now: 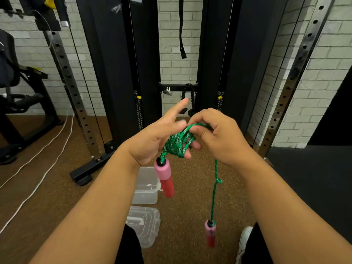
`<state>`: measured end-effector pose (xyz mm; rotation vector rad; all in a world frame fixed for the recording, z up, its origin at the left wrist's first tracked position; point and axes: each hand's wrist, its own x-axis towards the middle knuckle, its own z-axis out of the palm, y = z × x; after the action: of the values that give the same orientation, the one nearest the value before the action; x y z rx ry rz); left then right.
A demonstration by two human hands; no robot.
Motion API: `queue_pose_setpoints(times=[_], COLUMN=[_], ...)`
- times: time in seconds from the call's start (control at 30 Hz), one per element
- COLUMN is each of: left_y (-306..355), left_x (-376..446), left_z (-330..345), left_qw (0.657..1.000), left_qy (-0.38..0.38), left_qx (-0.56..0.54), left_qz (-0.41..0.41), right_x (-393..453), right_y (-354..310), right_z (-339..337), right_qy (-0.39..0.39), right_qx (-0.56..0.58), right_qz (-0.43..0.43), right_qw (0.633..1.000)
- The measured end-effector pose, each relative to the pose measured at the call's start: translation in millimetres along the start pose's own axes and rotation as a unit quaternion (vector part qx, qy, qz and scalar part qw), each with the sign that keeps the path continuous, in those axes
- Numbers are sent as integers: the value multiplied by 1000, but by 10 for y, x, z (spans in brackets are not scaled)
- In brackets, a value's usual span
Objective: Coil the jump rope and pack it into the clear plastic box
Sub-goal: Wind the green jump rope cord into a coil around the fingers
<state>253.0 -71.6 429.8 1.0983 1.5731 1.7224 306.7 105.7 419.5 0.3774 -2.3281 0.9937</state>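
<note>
Big black cable machine (118, 60) fills the back wall, brown floor (190, 187) below. Down on that floor, near the person's feet, sits the clear plastic box (145, 185), open, and its lid (143, 224) lies just beside it, closer to the camera.

Up at chest height, here's the action: the left hand (152, 141) is spread, fingers straight, serving as a spool, with the green jump rope (178, 142) wrapped in several turns around them. The right hand (217, 134) pinches the top loop of that coil, fingers curled on the cord.

One pink-and-red handle (165, 178) dangles right under the left hand; the other handle (210, 233) hangs low on the remaining loose tail.

That cord looks soft, light and floppy, so the coil will likely spring apart if released. Best grip, I'd say: pinch across the whole bundle, and let the stiffer foam handles tuck in alongside.
</note>
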Motion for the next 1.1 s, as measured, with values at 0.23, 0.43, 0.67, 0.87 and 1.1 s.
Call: queue_pose_setpoints(times=[0.23,0.43,0.67,0.87,1.1], left_y=[-5,101,116,-32,-107], left_x=[-3,42,69,101,53], left_z=[-19,-23,-43,-30,-80], left_qw=[997,989,975,975,992], left_qy=[-8,62,144,169,111], left_qx=[4,-4,39,6,46], left_qz=[70,132,165,144,47], right_x=[26,-93,-201,-262,-192], right_y=[226,273,282,106,-158], right_z=[77,288,419,434,233], right_qy=[35,17,-54,-86,-80], right_qx=[95,71,36,-115,-183], right_qz=[71,93,101,-4,-76], right_qw=[992,993,993,990,977])
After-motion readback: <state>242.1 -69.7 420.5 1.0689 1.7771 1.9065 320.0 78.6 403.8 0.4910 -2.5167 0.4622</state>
